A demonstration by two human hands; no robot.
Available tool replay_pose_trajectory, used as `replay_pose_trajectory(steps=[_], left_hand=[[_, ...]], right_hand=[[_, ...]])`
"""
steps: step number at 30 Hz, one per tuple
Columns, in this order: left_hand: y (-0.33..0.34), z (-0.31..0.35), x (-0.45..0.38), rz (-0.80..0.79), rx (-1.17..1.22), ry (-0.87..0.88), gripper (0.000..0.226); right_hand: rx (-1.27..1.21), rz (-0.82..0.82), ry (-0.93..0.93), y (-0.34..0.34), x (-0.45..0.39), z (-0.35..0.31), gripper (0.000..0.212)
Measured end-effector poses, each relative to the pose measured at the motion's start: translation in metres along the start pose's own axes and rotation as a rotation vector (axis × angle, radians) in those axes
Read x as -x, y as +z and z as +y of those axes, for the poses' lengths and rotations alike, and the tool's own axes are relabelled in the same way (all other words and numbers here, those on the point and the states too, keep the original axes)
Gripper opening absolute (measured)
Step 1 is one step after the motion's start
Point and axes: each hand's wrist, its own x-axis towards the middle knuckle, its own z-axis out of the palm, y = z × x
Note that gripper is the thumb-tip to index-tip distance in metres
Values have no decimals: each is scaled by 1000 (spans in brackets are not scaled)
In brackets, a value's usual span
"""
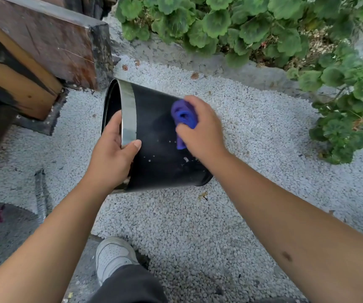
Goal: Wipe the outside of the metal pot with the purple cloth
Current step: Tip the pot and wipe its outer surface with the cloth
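Observation:
A black metal pot point(154, 136) with a shiny silver band at its rim is held tilted on its side above white gravel, its mouth facing left. My left hand point(112, 154) grips the rim, thumb on the outer wall and fingers inside. My right hand point(200, 125) presses a bunched purple cloth point(183, 119) against the upper right of the pot's black outer wall. Small pale specks dot the wall below the cloth. The pot's base is mostly hidden behind my right hand and wrist.
White gravel point(198, 226) covers the ground. A heavy wooden bench or beam point(45, 47) stands at the upper left, close to the pot's mouth. Green leafy plants point(263, 29) line the top and right. My white shoe point(112, 256) is at the bottom centre.

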Motion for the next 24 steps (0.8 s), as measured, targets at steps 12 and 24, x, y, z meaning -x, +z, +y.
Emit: replay_pose_trajectory(steps=[12,24], left_hand=[[4,-13,-2,-87,-15,-25,83],[6,-26,35,84,-85,-50,62]], right_hand=[[212,-45,-157,34,17,6,50],[335,-67,102,-1,-4,75,55]])
